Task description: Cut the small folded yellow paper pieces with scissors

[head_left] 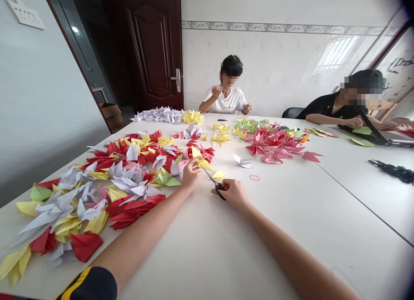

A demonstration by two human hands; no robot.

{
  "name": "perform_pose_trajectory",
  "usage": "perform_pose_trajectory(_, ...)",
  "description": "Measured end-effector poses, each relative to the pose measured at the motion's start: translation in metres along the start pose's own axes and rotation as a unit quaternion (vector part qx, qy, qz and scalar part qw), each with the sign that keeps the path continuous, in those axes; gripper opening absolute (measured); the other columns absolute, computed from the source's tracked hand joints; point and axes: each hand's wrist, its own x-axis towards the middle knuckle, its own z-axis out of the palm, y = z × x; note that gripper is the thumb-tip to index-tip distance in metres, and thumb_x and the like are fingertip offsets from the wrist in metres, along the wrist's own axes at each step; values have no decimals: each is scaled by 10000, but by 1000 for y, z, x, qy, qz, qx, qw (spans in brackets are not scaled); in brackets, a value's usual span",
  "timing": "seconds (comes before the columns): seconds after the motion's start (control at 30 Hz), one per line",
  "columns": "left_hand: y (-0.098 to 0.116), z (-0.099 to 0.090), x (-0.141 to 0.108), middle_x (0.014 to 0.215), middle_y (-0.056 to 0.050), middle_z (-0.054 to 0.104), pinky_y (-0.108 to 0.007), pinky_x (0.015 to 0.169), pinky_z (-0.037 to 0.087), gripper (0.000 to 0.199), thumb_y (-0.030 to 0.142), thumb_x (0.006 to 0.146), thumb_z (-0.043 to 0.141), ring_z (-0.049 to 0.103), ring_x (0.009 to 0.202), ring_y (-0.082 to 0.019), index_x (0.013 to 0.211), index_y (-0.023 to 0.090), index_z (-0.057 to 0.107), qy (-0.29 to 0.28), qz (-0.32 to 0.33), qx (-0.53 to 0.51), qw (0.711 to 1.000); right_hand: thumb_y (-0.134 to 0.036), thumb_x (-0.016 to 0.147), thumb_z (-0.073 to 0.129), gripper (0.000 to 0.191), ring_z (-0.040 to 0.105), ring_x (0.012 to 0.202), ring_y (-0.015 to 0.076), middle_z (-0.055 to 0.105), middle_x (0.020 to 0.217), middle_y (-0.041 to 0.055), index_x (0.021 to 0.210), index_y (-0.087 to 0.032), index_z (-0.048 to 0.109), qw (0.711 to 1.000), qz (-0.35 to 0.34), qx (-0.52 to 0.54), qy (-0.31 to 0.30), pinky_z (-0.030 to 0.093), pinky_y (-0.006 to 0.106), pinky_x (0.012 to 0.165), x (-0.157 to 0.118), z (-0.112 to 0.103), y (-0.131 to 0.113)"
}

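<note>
My left hand point(192, 173) is closed on a yellow paper crane point(204, 163) above the table. My right hand point(235, 192) grips a pair of scissors point(211, 177) by its black handles. The blades point up and left, with their tips against or very near the crane; contact cannot be made out. Just beyond my right hand, another yellow folded paper point(220, 175) lies on the tabletop. A grey-white paper crane point(243, 161) rests a little farther off to the right. Beside my left arm spreads a large heap of red, yellow, white and green folded cranes point(129, 179).
Pink and red cranes point(274, 145) form a pile right of centre. White cranes point(158, 114) stand at the far edge. Black cords point(394, 170) lie at the right. Across the table sits one person point(226, 97); another point(326, 108) works at a paper cutter point(371, 129).
</note>
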Motion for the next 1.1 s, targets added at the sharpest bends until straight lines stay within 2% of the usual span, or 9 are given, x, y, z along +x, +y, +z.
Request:
perform_pose_trajectory(0.1, 0, -1, 0, 1204, -84, 672, -377, 1013, 483, 534, 114, 621, 564, 604, 1157, -233, 1139, 188, 674, 5, 1, 3, 1000, -540, 640, 724, 491, 302, 520, 116, 394, 531, -42, 557, -222, 358, 1000, -3, -4, 10, 204, 258, 460, -1, 0, -1)
perform_pose_trajectory(0.2, -2, -2, 3, 1116, -83, 696, -354, 931, 524, 418, 169, 650, 633, 651, 1046, -222, 1064, 176, 694, 34, -3, 17, 999, -538, 656, 710, 477, 301, 519, 116, 399, 533, -41, 561, -224, 365, 1000, 0, -3, 18, 207, 257, 460, -1, -1, -2)
perform_pose_trajectory(0.33, -3, -3, 5, 1042, -73, 709, -329, 853, 549, 375, 98, 635, 657, 677, 928, -199, 997, 179, 718, 68, 14, 89, 994, -498, 644, 722, 468, 312, 515, 120, 404, 515, -42, 550, -224, 353, 1000, 17, -26, 2, 202, 259, 462, 0, -2, 0)
perform_pose_trajectory(0.57, 0, -2, -1, 1000, -53, 726, -304, 829, 543, 422, -8, 668, 558, 658, 933, -193, 987, 210, 727, 69, 104, 190, 974, -510, 639, 727, 485, 293, 498, 117, 417, 514, -42, 547, -225, 345, 999, 8, -36, -1, 208, 260, 442, 0, -1, 1)
perform_pose_trajectory(0.67, 1, -2, -3, 1024, -43, 725, -292, 823, 533, 461, -23, 670, 519, 660, 915, -187, 1015, 211, 714, 57, 122, 209, 969, -520, 638, 729, 493, 298, 489, 119, 421, 510, -40, 541, -227, 344, 999, 8, -42, 3, 209, 263, 435, 0, 0, 1)
perform_pose_trajectory(0.83, 5, -2, -7, 1079, -40, 720, -294, 893, 507, 568, -54, 655, 452, 654, 992, -195, 1092, 224, 687, 53, 152, 236, 958, -543, 621, 745, 531, 299, 482, 114, 397, 500, -45, 525, -223, 331, 999, 19, -25, -18, 215, 256, 429, 0, -3, -1)
perform_pose_trajectory(1.1, 6, -1, -9, 1106, -31, 715, -297, 926, 500, 562, -49, 660, 452, 643, 1049, -203, 1086, 234, 685, 52, 164, 226, 959, -591, 606, 751, 580, 312, 494, 113, 365, 501, -47, 502, -216, 321, 997, 29, -8, -66, 210, 256, 457, 0, -11, -8)
